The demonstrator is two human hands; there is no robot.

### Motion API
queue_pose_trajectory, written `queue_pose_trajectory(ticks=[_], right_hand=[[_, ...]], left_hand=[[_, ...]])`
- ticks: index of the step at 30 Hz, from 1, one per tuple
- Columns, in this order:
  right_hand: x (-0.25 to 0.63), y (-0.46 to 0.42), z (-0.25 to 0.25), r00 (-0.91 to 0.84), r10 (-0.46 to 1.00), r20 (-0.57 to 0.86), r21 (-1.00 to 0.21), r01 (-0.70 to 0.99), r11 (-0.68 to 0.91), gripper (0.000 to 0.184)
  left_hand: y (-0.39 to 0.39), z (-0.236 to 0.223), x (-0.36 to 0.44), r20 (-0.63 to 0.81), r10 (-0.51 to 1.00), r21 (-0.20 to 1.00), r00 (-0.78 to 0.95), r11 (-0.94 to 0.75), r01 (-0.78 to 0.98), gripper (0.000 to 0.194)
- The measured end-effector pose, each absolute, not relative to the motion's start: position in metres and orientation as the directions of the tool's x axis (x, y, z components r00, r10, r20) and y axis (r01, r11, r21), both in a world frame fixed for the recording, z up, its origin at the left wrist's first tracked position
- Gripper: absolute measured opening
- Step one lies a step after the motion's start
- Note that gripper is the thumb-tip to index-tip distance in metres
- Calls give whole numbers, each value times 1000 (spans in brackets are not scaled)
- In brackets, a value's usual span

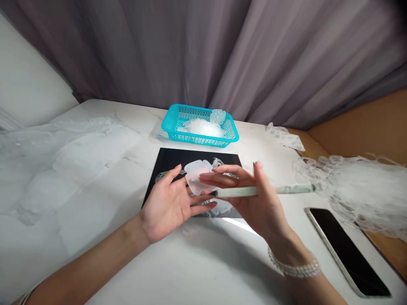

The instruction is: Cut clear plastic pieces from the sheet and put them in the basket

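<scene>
Stretching both bare forearms in from the bottom of the frame, the person works over a white table [203, 262] with a thin translucent piece [192, 173] between the two hands, just about at the centre of the frame. From where I stand, the left hand [167, 208] is open, palm turned up, thumb and fingers spread, its fingertips at the lower edge of the piece. The right hand [254, 201] has its fingers stretched out in front of that same piece, blurred enough that I can't tell which hand bears it. A slim pale stick [292, 189] with a dark tip lies across the right palm, tucked into the crook of the thumb, and a beaded bracelet [295, 270] circles that wrist. Below the hands lies a dark, patterned board [171, 159], partly covered by them. At upper centre, a blue basket [199, 139] holds a white heap [203, 127], with a flat clear piece [218, 116] upright against its far rim. Filmy white material [85, 156] spreads over the left side of the frame; a tangle of clear loops [365, 184] fills the right, and a phone [349, 252] lies at lower right. Grey curtains [203, 51] hang across the top.
</scene>
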State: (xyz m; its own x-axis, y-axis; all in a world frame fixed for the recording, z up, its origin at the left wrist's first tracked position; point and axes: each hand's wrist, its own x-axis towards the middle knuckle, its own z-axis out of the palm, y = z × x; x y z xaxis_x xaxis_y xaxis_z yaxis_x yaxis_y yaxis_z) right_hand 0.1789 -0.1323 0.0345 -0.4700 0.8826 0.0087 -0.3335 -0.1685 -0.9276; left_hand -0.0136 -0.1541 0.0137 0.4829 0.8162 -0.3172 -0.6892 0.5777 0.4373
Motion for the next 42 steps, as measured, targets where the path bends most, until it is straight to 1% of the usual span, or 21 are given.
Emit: queue_pose_trajectory(ticks=[1,3,5,7,10,13,18,20,22,24,25,27,29,31,34,37,39,42], right_hand=[[180,-133,36,-461,888,10,-929,-333,-163,65],[188,-131,38,-346,938,35,-932,-349,-94,75],[200,-127,37,-189,981,49,-938,-345,-20,78],[211,-121,34,-95,995,34,-953,-302,4,83],[217,-115,26,-21,1000,19,-974,-227,14,87],[214,-113,22,37,999,32,-985,-171,38,83],[204,-116,17,12,1000,2,-987,-159,4,57],[199,-120,15,-12,1000,-5,-994,-107,-7,49],[192,-124,12,-58,998,7,-1000,-27,6,43],[185,-130,10,-131,991,11,-999,40,16,44],[182,-132,9,-168,986,9,-998,63,19,44],[180,-135,6,-222,975,-4,-996,84,15,40],[182,-135,5,-233,972,-11,-997,73,7,31],[186,-133,5,-221,975,-22,-999,37,-15,27],[191,-131,7,-196,980,-30,-999,30,-25,27],[188,-133,9,-196,981,-14,-991,132,13,35],[183,-136,8,-217,976,-19,-987,158,16,38],[176,-140,5,-223,974,-34,-998,56,-22,37]], left_hand=[[-155,12,-15,-310,813,431,492,582,-690,62],[-155,9,-18,-306,811,430,499,585,-687,63],[-154,8,-21,-303,809,428,504,588,-686,65],[-153,6,-24,-301,803,426,515,596,-681,66],[-153,4,-25,-284,790,422,543,612,-669,68],[-154,2,-26,-265,782,416,565,621,-664,67],[-155,1,-26,-251,772,415,584,631,-656,67],[-155,1,-25,-245,770,415,589,632,-654,67],[-156,2,-24,-236,771,415,591,630,-656,68],[-158,3,-22,-229,777,425,587,622,-658,69],[-158,3,-21,-229,784,438,577,613,-658,68],[-161,3,-19,-238,810,491,535,576,-653,59],[-162,2,-17,-257,844,552,471,528,-645,52],[-163,1,-15,-275,865,585,420,497,-641,53],[-161,0,-15,-281,867,582,412,495,-645,52],[-160,0,-16,-271,859,580,434,505,-639,50],[-160,-1,-16,-274,858,587,434,507,-631,47],[-162,-1,-15,-278,861,596,425,502,-627,43]])
